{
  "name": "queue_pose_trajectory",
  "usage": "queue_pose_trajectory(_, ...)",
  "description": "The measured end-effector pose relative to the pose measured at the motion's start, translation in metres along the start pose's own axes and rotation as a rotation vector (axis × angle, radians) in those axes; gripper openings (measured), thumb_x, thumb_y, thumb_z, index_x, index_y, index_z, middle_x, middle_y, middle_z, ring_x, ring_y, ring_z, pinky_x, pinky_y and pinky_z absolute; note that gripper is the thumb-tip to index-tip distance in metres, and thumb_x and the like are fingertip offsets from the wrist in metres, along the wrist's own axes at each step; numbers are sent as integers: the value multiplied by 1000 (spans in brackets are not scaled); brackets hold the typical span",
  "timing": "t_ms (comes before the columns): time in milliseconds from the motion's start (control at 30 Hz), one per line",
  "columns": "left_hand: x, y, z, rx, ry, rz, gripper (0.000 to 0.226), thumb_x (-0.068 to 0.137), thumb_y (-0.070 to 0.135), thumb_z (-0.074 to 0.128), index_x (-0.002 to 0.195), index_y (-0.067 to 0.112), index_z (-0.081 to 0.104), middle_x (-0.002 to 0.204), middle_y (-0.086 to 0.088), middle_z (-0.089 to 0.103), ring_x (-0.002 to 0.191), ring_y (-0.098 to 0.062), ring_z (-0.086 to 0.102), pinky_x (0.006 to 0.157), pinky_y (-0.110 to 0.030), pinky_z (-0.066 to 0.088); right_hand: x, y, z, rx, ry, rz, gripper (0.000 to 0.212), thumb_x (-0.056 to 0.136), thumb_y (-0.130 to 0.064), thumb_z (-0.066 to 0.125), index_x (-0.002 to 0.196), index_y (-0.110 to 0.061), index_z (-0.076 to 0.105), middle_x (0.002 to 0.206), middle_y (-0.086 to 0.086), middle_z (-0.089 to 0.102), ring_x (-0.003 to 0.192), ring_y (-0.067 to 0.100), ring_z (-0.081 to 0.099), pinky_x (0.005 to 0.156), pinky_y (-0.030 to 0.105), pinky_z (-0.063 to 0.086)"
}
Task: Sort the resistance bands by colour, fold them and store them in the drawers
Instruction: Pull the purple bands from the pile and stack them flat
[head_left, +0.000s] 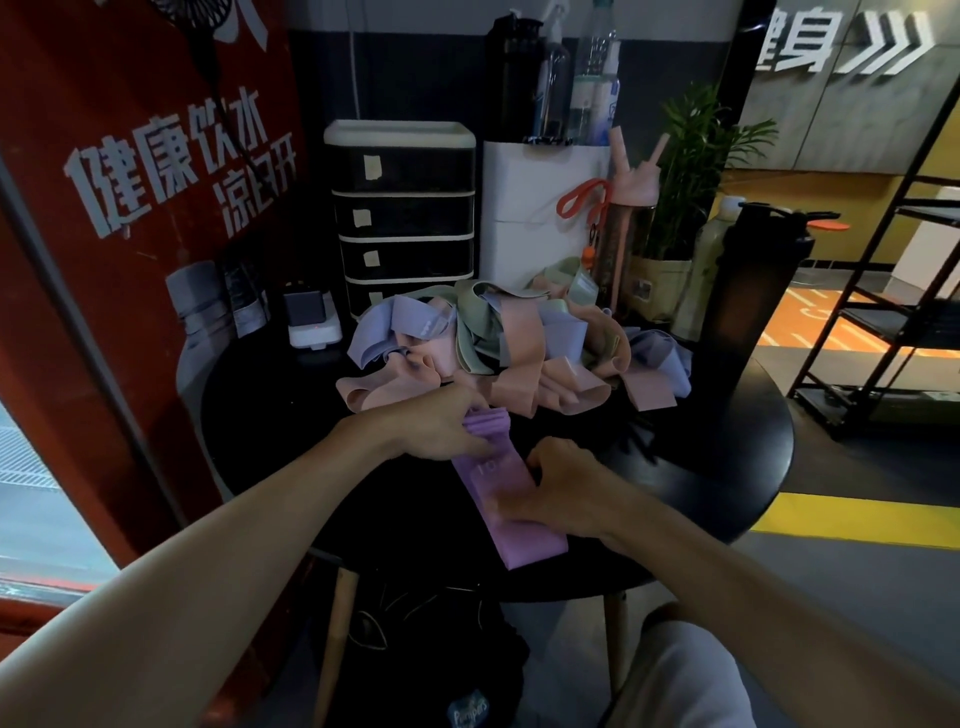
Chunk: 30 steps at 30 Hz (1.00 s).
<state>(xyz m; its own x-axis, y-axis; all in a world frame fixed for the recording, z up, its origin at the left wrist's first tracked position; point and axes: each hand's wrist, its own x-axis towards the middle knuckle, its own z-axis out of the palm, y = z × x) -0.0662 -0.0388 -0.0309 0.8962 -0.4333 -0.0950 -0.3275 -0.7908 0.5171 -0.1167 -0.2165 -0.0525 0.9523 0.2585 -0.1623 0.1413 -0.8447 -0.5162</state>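
So, starting at the left: a red panel (130, 208) with white lettering is cut off by the frame edge. A small white box (314, 325) is parked beside it on the round black table (727, 467); what it actually is can't be made out.

Next along, the drawer unit (402, 208) is stood at the back of the table. Its drawers look closed, and the bottom one is half hidden behind the heap. Paper labels are stuck on the fronts, but nothing on them can be read.

The left hand (436, 431) is clamped on the far end of the purple band (501, 499), which is pinched between thumb and fingers, presumably so that end can be brought over for a fold. The band is laid flat on the near side of the table, kept apart from the rest. Several stacked edges are seen at the pinched end; whether that's one band doubled or a few together can't be told.

Just behind, the pile of bands (519, 353) is left tangled: pink, lilac and green all mixed, so sorting is judged barely begun.

The right hand (566, 483) is curled down onto the band's middle, likely as an anchor. Its fingertips are hidden.

Further right, a black shaker (753, 291) is stood near the table's edge.
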Motion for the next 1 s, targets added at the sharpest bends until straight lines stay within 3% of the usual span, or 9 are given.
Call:
queue_pose_trajectory(100, -3, 2, -1, -51, 7, -25, 24, 86, 10, 68, 109, 5, 61, 88, -3, 58, 70, -11, 50, 62, -22, 37, -3, -2, 1, 111, 68, -52, 52, 70, -46, 78, 92, -13, 44, 86, -2, 47, 75, 13, 46, 62, 29, 35)
queue_pose_trajectory(200, -8, 2, 0, -111, 20, -22, 30, 86, 5, 68, 114, -2, 58, 94, -9, 55, 79, -16, 49, 65, -24, 36, -6, -4, 2, 185, 73, -98, 45, 76, -29, 78, 89, -15, 37, 81, -5, 43, 67, 8, 38, 59, 24, 33)
queue_pose_trajectory(300, -15, 1, -2, -269, 66, 3, 26, 86, 3, 71, 110, -2, 60, 88, -8, 60, 77, -7, 54, 69, -18, 40, -9, -7, 2, 280, 75, -168, 44, 78, -15, 75, 80, -21, 32, 77, -7, 41, 63, 3, 37, 52, 15, 34)
queue_pose_trajectory(400, -20, -7, -3, -328, 79, 12, 23, 89, 4, 69, 109, -4, 59, 90, -18, 56, 78, -14, 50, 74, -26, 40, -8, -5, 2, 323, 105, -192, 35, 78, -8, 72, 88, -15, 40, 81, -4, 45, 65, 4, 41, 52, 13, 36)
queue_pose_trajectory(500, -28, -15, -2, -373, 139, -6, 30, 85, 12, 73, 114, 13, 66, 95, -18, 62, 83, -18, 57, 81, -32, 46, -5, -2, 1, 454, 62, -114, 40, 78, -9, 72, 106, -14, 44, 94, 0, 51, 77, 9, 49, 61, 20, 42)
queue_pose_trajectory(600, -40, -14, 2, -538, 289, 39, 35, 85, 9, 75, 114, 26, 65, 109, -11, 68, 104, -24, 66, 100, -42, 51, 0, -1, -7, 508, 102, -141, 46, 77, -3, 70, 113, -16, 44, 99, -1, 54, 87, 13, 55, 65, 23, 48)
queue_pose_trajectory(733, -51, -11, 10, -664, 466, 125, 52, 82, -2, 75, 118, 33, 62, 113, -6, 69, 102, -28, 68, 92, -45, 57, 8, -2, -29, 55, 331, -458, 30, 76, -2, 59, 102, -15, 55, 97, -5, 55, 93, 14, 53, 78, 32, 50)
queue_pose_trajectory(867, -53, -23, 31, -423, 413, 140, 57, 85, -1, 72, 131, 29, 57, 124, 11, 58, 114, 6, 56, 96, -14, 44, 11, 9, -32, -395, 281, -564, 32, 82, -21, 60, 113, -27, 59, 117, -7, 56, 110, 16, 46, 89, 31, 33)
queue_pose_trajectory(1000, -49, -33, 40, -366, 395, 163, 48, 88, 13, 67, 131, 33, 57, 129, 9, 59, 123, -6, 54, 108, -31, 44, 12, 31, -32, -292, 212, -430, 57, 83, -45, 62, 135, -44, 38, 141, -16, 39, 130, 11, 35, 97, 41, 31)
